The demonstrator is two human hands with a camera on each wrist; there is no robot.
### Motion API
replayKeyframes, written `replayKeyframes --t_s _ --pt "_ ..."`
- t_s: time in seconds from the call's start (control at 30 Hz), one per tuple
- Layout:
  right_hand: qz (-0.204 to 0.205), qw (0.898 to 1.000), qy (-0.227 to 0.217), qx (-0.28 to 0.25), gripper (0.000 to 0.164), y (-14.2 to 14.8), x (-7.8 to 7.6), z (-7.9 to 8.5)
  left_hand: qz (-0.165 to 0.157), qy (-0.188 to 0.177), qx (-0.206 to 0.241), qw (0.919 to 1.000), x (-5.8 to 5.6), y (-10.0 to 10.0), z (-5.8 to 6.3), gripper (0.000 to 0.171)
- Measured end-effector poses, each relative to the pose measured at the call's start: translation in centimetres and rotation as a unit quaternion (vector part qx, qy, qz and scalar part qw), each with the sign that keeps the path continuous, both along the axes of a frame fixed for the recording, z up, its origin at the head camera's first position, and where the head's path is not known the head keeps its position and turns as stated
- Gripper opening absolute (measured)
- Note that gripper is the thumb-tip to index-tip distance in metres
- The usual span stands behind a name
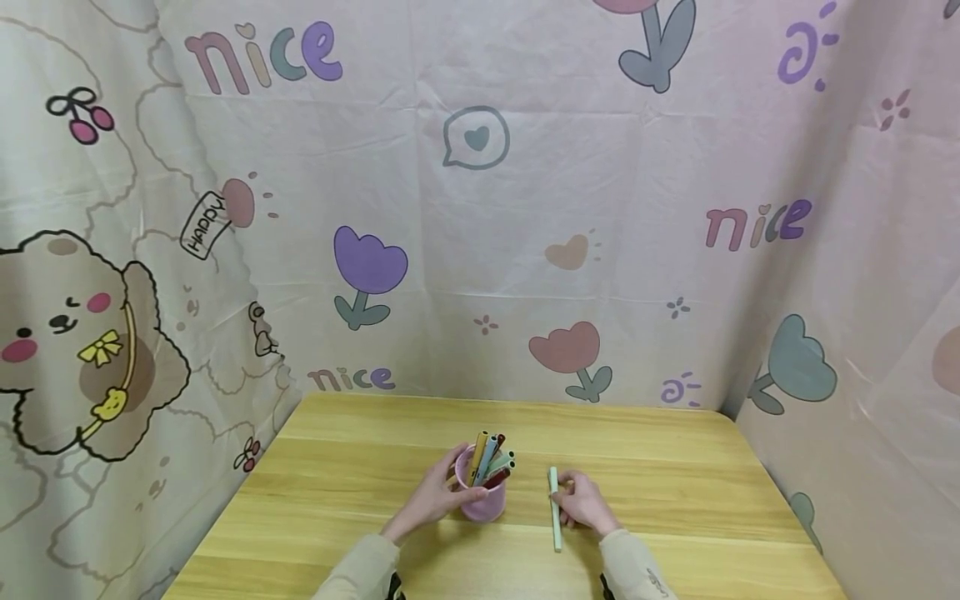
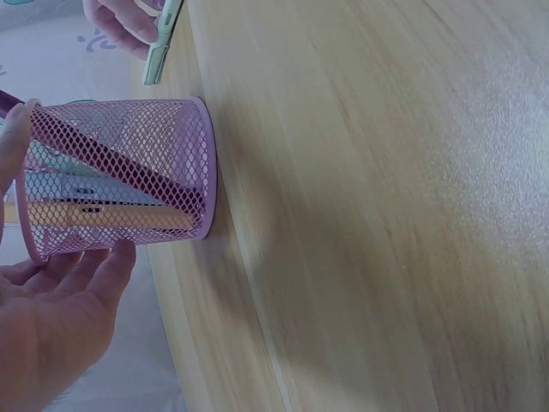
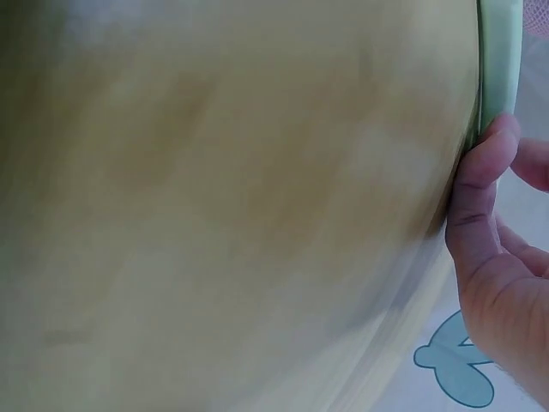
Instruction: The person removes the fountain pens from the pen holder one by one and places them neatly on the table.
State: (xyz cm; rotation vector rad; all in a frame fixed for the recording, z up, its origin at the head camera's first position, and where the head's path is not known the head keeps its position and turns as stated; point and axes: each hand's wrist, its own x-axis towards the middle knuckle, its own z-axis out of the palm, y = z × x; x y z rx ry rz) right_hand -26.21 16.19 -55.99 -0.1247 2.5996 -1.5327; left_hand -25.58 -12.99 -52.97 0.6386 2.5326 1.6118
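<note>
A pink mesh pen holder (image 1: 485,507) stands upright on the wooden table, with several pens (image 1: 477,457) in it, among them yellow, blue, pale green and dark red ones. My left hand (image 1: 437,497) grips it from the left, thumb at the near side and fingers around the far side; the left wrist view shows the mesh wall (image 2: 163,129) between thumb and fingers. To the right of the holder, my right hand (image 1: 587,502) pinches a pale green pen (image 1: 557,533). Close up in the right wrist view, thumb and fingers hold that pen (image 3: 501,60) near the table surface.
The wooden table (image 1: 337,467) reaches back to a printed curtain (image 1: 480,250). Curtains also hang along its left and right sides. Some table surface separates the pen holder from the pale green pen.
</note>
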Motion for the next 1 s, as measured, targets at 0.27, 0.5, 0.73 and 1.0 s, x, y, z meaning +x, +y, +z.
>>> replayKeyframes --t_s 0.27,0.5,0.73,1.0 --pt "-0.007 1.0 -0.006 0.0 0.034 0.09 0.13 -0.06 0.002 -0.002 -0.002 1.0 0.03 0.0 -0.06 0.095" --pt "-0.003 1.0 -0.007 -0.002 0.034 0.18 0.11 -0.12 0.005 -0.001 -0.007 1.0 0.03 0.0 -0.02 0.095" --pt "-0.003 1.0 -0.005 -0.007 0.034 0.19 0.2 0.05 0.005 0.002 -0.006 1.0 0.07 0.05 0.04 0.094" --pt "-0.001 1.0 -0.008 -0.007 0.034 0.28 0.04 -0.08 0.01 0.003 -0.005 0.9999 0.07 0.03 0.03 0.094"
